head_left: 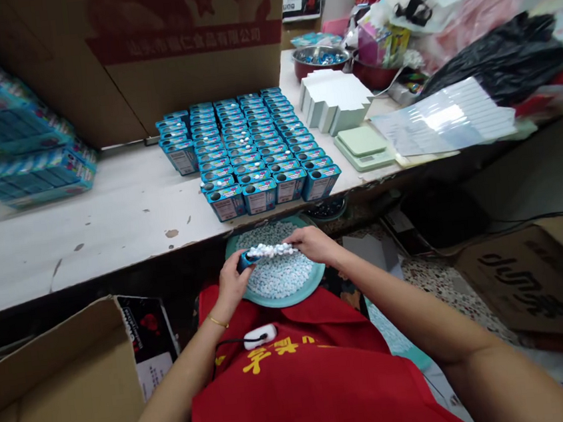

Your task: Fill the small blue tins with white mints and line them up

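My left hand [232,280] is wrapped round a small blue container [246,261], tilted over a teal basin [277,301] full of white pellets [281,277]. My right hand [314,244] is closed at the right end of a long heap of white pellets [270,250]. That heap reaches the container's mouth; what carries it is mostly hidden, perhaps a scoop. Rows of blue containers [260,196] stand upright on the white table [126,220] beyond the basin, a few with white pellets on their tops.
A large cardboard box [196,72] stands behind the rows. Stacked blue packs [31,173] are at left, an open carton [69,388] below. To the right lie white cards [335,98], a pale green scale [364,146], a metal bowl [320,59] and plastic bags [497,61].
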`<state>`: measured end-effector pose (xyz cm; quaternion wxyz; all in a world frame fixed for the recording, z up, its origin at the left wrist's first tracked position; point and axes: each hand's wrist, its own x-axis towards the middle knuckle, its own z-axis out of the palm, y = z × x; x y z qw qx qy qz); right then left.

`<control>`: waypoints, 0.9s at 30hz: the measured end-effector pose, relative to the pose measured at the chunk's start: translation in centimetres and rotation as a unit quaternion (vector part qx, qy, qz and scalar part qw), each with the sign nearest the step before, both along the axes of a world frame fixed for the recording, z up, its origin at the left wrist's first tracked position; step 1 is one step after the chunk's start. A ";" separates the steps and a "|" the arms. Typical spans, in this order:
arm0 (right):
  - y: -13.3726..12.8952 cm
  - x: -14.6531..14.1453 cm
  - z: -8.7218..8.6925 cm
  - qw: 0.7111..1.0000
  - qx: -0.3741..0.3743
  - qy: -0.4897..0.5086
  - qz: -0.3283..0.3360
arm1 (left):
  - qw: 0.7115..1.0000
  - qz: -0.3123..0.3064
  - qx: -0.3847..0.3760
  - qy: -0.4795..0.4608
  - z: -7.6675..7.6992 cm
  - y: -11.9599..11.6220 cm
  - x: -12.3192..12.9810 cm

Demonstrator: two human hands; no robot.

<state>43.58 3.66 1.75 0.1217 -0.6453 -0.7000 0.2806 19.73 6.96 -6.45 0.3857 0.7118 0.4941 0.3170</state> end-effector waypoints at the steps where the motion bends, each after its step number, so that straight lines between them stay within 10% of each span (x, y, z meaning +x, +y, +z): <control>1: 0.1 -0.4 0.8 0.999 -0.011 -0.040 0.009 | 1.000 -0.007 0.007 0.008 -0.3 0.0 0.3; 8: 1.0 -3.7 5.0 0.966 -0.045 -0.245 0.076 | 0.998 -0.027 0.046 0.040 -1.5 -0.3 0.7; 18: 0.1 -4.5 6.5 0.961 0.022 -0.261 0.089 | 0.999 -0.004 0.023 0.040 -1.3 0.0 0.8; 22: -0.7 -0.9 3.0 0.966 -0.015 -0.258 0.022 | 0.999 0.030 -0.011 0.010 -0.6 -0.2 -0.1; 27: -1.3 -1.2 -6.5 0.965 -0.126 -0.216 -0.074 | 0.996 0.076 -0.027 -0.040 0.3 -0.5 -2.1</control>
